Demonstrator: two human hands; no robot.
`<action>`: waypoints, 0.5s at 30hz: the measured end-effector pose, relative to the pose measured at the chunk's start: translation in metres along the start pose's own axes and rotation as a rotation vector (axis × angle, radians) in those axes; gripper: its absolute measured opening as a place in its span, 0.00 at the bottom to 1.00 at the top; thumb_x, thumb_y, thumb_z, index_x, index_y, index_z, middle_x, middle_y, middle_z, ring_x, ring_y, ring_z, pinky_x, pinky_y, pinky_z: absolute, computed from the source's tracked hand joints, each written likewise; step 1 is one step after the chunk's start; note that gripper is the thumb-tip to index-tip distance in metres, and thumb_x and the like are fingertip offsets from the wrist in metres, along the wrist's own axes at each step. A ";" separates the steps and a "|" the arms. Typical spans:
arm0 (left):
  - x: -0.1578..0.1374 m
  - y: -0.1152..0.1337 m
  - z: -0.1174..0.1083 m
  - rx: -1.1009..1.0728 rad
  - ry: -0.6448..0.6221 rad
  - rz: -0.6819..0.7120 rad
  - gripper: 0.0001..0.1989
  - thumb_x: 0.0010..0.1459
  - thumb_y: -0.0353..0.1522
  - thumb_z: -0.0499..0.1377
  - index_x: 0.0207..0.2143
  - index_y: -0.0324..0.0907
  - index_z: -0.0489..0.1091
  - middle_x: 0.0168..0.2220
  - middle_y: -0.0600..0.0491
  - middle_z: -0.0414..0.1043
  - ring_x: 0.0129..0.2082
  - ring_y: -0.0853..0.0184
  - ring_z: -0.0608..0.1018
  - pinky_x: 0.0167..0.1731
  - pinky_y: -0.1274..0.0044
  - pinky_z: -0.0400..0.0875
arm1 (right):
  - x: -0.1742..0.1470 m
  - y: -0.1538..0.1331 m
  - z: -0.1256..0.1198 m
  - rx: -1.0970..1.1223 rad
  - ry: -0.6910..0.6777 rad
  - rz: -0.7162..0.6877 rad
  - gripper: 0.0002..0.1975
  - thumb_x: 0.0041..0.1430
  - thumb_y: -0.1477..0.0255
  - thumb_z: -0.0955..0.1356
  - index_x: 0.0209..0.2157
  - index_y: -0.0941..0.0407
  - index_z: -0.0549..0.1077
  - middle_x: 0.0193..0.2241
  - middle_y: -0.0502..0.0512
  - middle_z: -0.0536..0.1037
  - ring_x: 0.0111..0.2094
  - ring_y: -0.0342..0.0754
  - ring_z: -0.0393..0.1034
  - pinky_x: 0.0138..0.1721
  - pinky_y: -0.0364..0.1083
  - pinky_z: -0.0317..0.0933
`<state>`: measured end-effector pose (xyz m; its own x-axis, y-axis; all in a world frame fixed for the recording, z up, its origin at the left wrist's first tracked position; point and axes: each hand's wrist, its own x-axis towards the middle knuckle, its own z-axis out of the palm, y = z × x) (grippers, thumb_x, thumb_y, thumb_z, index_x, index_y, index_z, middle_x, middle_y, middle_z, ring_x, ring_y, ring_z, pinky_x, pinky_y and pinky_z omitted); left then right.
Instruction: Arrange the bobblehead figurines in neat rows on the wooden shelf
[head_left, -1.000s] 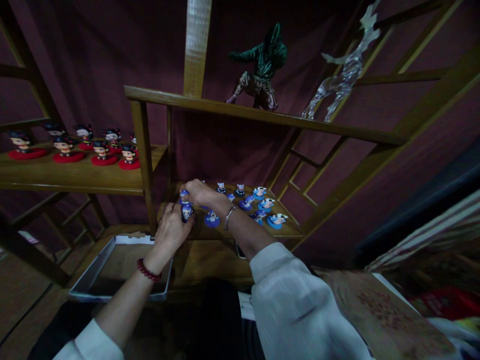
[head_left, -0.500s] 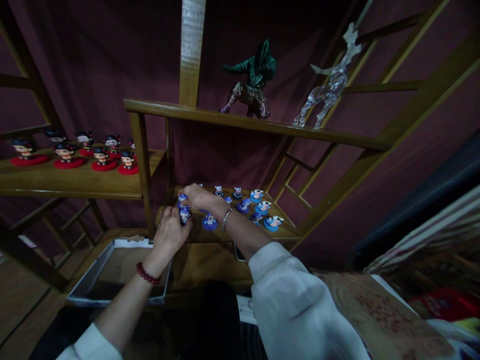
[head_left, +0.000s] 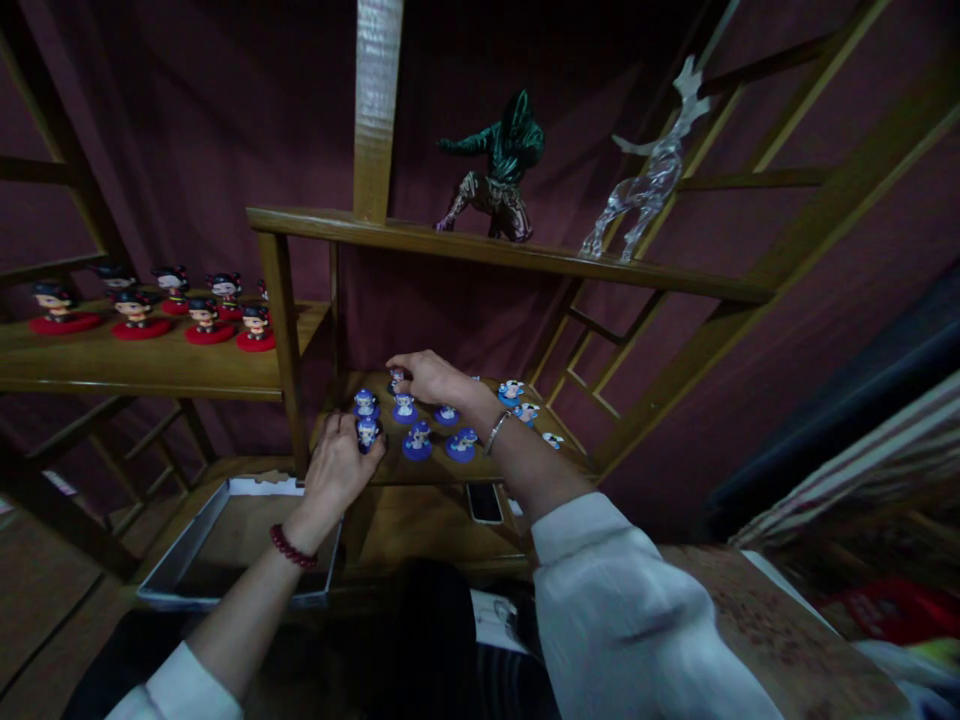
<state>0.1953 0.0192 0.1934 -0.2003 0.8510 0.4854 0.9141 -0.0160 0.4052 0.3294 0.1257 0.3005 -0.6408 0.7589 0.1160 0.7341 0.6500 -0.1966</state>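
Note:
On the lower wooden shelf, my left hand (head_left: 337,455) has thumb and fingers closed around a small purple-haired figurine (head_left: 367,433) at the front left corner. Just behind it stands another purple figurine (head_left: 365,404). My right hand (head_left: 431,378) reaches further back, its thumb and forefinger about a small dark-based figurine (head_left: 396,380), which they partly hide. Below that hand are purple figurines on round bases, among them one (head_left: 403,406) near the fingers and two at the front, a left one (head_left: 418,441) and a right one (head_left: 461,444).
Blue-based figurines (head_left: 511,391) stand at the shelf's right, partly behind my right wrist. Above, a green hooded statue (head_left: 499,165) and a clear deer (head_left: 645,185) occupy a ledge. Red-based figurines (head_left: 136,312) line the left shelf. Below lie an open box (head_left: 330,570) and a phone (head_left: 484,503).
My right hand has moved right and back from the left purple figurine to the dark-based one behind, uncovering several purple figurines and the phone. My left hand stays at the front corner figurine.

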 end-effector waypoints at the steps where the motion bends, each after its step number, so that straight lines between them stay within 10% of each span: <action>1: 0.000 0.000 0.001 -0.006 0.009 0.005 0.18 0.56 0.41 0.54 0.42 0.36 0.66 0.44 0.38 0.71 0.48 0.51 0.72 0.47 0.63 0.68 | -0.003 0.004 -0.002 -0.007 0.001 0.006 0.21 0.55 0.74 0.70 0.52 0.55 0.72 0.47 0.54 0.78 0.48 0.47 0.72 0.46 0.39 0.61; 15: -0.005 -0.001 0.001 -0.139 0.099 0.045 0.22 0.56 0.40 0.54 0.49 0.33 0.64 0.44 0.39 0.69 0.46 0.53 0.73 0.46 0.64 0.70 | -0.008 0.011 0.011 -0.060 -0.127 0.099 0.24 0.51 0.71 0.72 0.51 0.52 0.73 0.42 0.51 0.80 0.42 0.44 0.73 0.36 0.36 0.60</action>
<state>0.1954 0.0153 0.1896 -0.2007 0.7920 0.5766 0.8668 -0.1306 0.4812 0.3401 0.1265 0.2864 -0.5852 0.8104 -0.0262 0.8047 0.5765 -0.1421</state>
